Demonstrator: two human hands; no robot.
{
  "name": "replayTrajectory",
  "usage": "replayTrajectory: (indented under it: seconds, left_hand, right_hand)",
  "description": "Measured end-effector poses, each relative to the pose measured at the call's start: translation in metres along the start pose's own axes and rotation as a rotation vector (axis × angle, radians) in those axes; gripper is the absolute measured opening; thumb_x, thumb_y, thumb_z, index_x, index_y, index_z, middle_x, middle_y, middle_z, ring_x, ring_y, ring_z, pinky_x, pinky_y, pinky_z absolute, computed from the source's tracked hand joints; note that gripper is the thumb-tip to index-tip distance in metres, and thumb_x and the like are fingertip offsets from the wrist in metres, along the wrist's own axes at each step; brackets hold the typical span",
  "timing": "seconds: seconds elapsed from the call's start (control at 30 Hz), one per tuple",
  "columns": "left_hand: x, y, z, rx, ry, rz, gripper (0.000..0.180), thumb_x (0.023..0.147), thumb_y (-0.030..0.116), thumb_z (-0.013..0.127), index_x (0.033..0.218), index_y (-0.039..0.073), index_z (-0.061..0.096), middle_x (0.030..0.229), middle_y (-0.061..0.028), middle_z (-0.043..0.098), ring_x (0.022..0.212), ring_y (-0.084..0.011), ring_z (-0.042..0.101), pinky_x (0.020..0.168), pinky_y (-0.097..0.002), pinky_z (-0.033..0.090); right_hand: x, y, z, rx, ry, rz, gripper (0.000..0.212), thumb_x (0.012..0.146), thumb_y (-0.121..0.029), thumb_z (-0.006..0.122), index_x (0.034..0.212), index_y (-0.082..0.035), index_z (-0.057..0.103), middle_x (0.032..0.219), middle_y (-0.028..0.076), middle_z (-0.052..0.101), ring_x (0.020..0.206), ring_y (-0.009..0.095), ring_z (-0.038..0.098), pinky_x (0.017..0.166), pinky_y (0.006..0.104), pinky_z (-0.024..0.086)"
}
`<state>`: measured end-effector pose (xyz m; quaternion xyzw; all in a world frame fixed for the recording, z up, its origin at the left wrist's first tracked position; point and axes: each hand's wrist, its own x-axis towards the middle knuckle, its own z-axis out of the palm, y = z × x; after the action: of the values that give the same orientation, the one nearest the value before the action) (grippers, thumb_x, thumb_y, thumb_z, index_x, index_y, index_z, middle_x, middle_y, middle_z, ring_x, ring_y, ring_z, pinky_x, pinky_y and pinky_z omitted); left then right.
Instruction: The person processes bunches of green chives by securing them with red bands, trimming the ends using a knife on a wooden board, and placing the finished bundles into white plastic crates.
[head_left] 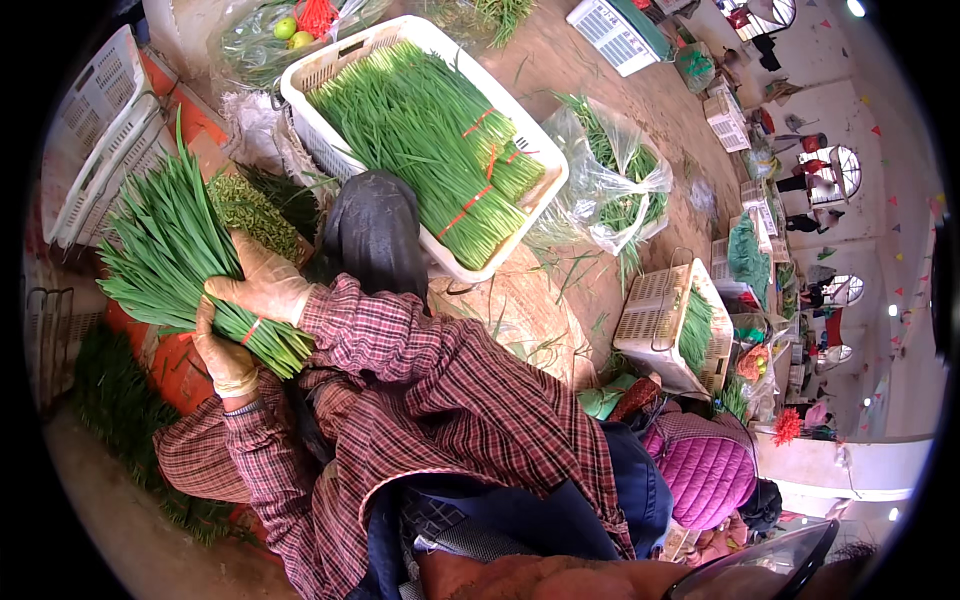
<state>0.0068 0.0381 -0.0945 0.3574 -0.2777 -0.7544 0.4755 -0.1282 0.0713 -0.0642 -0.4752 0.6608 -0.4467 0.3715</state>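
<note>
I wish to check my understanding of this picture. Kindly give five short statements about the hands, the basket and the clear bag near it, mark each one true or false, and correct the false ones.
1. Both hands hold one bundle of green leaves. True.
2. In the white basket, red bands go around green bundles. True.
3. The held bundle lies inside this basket. False: it is in the hands, outside the basket.
4. The sleeves are checked. True.
5. The clear bag near the basket contains only oranges. False: long green leaves show inside it.
</note>
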Motion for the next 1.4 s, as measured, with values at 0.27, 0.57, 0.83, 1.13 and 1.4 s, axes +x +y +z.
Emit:
replayTrajectory:
  seconds: [0.27, 0.57, 0.83, 1.13, 1.4]
  left_hand:
    - [0.000, -0.003, 0.001, -0.004, 0.008, -0.016, 0.048, 0.087, 0.020, 0.061, 0.127, -0.004, 0.048, 0.121, -0.0112, 0.056, 0.109, -0.0217, 0.055, 0.098, -0.0344, 0.043]
    - [0.001, -0.007, 0.002, -0.020, 0.027, -0.022, 0.052, 0.086, 0.019, 0.062, 0.131, -0.002, 0.045, 0.125, -0.0111, 0.054, 0.113, -0.0227, 0.053, 0.101, -0.0353, 0.041]
    - [0.001, -0.008, -0.001, -0.053, 0.033, -0.072, 0.053, 0.087, 0.020, 0.061, 0.132, -0.002, 0.044, 0.124, -0.0118, 0.054, 0.111, -0.0232, 0.053, 0.100, -0.0353, 0.042]
    - [0.004, -0.016, -0.003, -0.071, 0.021, -0.089, 0.052, 0.088, 0.018, 0.060, 0.133, -0.001, 0.044, 0.124, -0.0106, 0.054, 0.111, -0.0231, 0.054, 0.100, -0.0350, 0.041]
    - [0.011, -0.031, -0.020, -0.040, 0.077, 0.083, 0.039, 0.086, 0.015, 0.060, 0.120, -0.003, 0.057, 0.123, -0.0098, 0.058, 0.114, -0.0217, 0.053, 0.102, -0.0338, 0.038]
  right_hand:
    - [-0.001, 0.009, 0.003, 0.005, 0.000, -0.004, 0.086, 0.084, -0.047, 0.060, 0.140, 0.007, 0.023, 0.136, 0.031, 0.039, 0.127, 0.041, 0.040, 0.106, 0.0404, 0.035]
    - [0.002, 0.017, 0.003, 0.054, 0.003, -0.116, 0.074, 0.088, -0.043, 0.055, 0.139, 0.004, 0.028, 0.128, 0.027, 0.047, 0.121, 0.041, 0.047, 0.102, 0.0408, 0.038]
    - [0.000, 0.019, 0.006, 0.013, 0.010, -0.070, 0.083, 0.086, -0.048, 0.057, 0.140, 0.007, 0.024, 0.134, 0.031, 0.042, 0.125, 0.041, 0.044, 0.103, 0.0399, 0.037]
    - [0.002, 0.026, 0.002, 0.026, -0.042, -0.040, 0.090, 0.085, -0.049, 0.058, 0.142, 0.009, 0.019, 0.139, 0.032, 0.035, 0.129, 0.042, 0.039, 0.107, 0.0396, 0.033]
    - [0.002, 0.015, 0.005, 0.010, -0.020, -0.057, 0.065, 0.085, -0.043, 0.061, 0.128, 0.001, 0.040, 0.114, 0.028, 0.055, 0.107, 0.042, 0.054, 0.091, 0.0444, 0.043]
